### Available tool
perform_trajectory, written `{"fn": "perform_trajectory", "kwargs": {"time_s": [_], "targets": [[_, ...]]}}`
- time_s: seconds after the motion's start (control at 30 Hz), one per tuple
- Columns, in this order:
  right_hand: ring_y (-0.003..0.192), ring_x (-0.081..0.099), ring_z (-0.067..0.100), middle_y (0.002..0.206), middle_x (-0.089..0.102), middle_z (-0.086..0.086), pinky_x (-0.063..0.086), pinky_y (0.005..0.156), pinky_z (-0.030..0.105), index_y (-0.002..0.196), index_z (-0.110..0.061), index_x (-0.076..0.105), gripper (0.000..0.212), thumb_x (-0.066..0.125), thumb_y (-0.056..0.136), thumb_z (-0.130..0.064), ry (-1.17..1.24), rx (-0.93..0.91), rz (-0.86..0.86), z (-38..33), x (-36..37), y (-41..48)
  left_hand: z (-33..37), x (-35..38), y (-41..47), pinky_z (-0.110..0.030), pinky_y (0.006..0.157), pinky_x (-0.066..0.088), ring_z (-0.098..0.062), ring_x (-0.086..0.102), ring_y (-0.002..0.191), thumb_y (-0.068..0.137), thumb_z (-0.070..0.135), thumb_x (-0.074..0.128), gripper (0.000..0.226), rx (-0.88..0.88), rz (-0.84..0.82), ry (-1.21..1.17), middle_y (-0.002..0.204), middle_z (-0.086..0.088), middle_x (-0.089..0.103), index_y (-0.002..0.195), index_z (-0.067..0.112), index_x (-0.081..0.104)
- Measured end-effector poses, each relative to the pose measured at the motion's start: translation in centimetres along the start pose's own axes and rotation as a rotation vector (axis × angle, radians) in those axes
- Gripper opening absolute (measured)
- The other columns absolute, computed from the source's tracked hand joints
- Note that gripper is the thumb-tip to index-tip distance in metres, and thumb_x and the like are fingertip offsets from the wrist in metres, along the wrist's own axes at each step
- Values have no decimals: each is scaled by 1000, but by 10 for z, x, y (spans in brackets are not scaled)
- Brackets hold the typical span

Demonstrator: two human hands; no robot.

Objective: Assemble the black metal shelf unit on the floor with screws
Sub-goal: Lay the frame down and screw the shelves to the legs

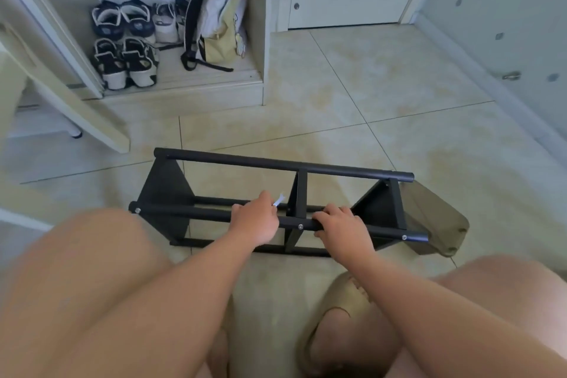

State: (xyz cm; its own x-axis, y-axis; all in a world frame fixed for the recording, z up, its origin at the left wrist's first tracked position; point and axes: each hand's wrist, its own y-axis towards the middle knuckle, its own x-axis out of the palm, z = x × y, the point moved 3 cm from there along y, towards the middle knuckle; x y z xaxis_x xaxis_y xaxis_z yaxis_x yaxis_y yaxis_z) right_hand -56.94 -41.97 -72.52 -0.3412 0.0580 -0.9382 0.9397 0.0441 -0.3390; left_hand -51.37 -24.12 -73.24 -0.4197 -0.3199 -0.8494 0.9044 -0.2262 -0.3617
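Black matte tubular metal shelf frame point(288, 166) lies centre frame on pale glossy floor tiles point(383, 86), long axis left to right. Left hand point(256, 219) pinches a small white flat spanner-like tool point(279, 200), its tip just up-left of the silver screw head point(300, 226) on the near round tube point(196, 214). Right hand point(340, 224) wraps that tube just right of the screw.

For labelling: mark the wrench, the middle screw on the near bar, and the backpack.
wrench point(279, 200): head view, bright tip beyond the left hand point(256, 219).
middle screw point(300, 226): head view, screw head.
backpack point(219, 9): head view, pale front panel.
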Motion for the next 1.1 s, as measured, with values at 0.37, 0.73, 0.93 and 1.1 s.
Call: {"fn": "perform_trajectory", "kwargs": {"time_s": [0.37, 0.73, 0.93, 1.1], "targets": [[116, 52, 22, 120, 54, -3, 50, 89, 39, 124, -24, 63, 28, 64, 97, -34, 69, -54, -146, 1, -2, -33, 4, 17, -40, -37, 70, 34, -23, 47, 76, 101, 15, 38, 5, -79, -138, -126, 82, 0, 50, 104, 14, 41], [154, -22, 31, 167, -25, 4, -6, 123, 54, 158, -29, -21, 141, 53, 59, -97, -188, -266, -27, 3, -3, 14, -7, 18, -27, -32, 61, 37, -19, 51, 74, 99, 18, 43, 13, -123, -196, -172, 85, -1, 57, 104, 16, 55], [148, -34, 32, 162, -35, 8, -12, 120, 62, 154, -33, -31, 138, 31, 56, -108, -187, -322, -50, 14, 15, 30, -12, 20, -16, -32, 65, 39, -21, 54, 76, 92, 15, 50, 15, -146, -318, -194, 91, -4, 64, 99, 14, 63], [148, -35, 30, 163, -34, 8, -17, 120, 60, 155, -34, -28, 133, 31, 61, -106, -139, -346, -12, 18, 22, 32, -12, 23, -2, -30, 64, 37, -23, 50, 73, 90, 13, 57, 11, -132, -411, -248, 79, -6, 58, 84, 8, 65]]}}
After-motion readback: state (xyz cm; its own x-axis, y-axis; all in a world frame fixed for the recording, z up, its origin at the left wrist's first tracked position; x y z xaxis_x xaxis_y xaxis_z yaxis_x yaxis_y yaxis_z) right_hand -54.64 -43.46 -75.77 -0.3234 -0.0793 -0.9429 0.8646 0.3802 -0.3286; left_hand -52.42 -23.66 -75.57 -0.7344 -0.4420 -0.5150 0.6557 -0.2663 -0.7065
